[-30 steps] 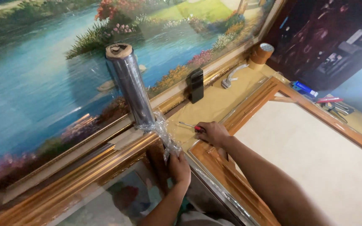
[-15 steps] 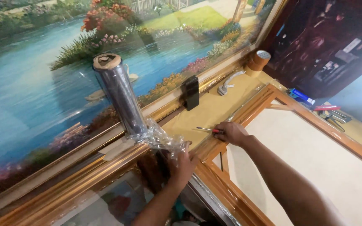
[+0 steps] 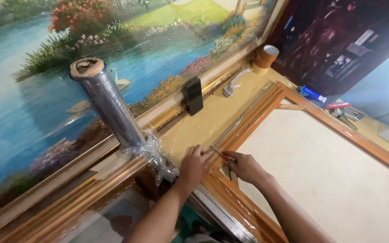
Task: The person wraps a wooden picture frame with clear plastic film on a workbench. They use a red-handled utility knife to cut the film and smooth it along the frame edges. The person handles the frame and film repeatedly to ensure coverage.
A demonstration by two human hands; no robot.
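The left hand [image 3: 194, 165] presses flat on the wooden frame [image 3: 266, 105] where clear wrap covers its corner; the right hand [image 3: 245, 166] pinches a small red-handled blade [image 3: 221, 155] just beside it. Best to keep the film taut under the left palm and draw the blade lightly along the frame edge — away from the fingers. The film roll [image 3: 106, 101] stands near.

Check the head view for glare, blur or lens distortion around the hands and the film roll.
Head view: hands sharp, left hand and right hand evenly lit, faint shadows. Glare streaks run down the shiny film roll and along the glossy wooden frame. The landscape painting bows slightly at the edges, suggesting wide-angle distortion. The dark top-right corner is dim.
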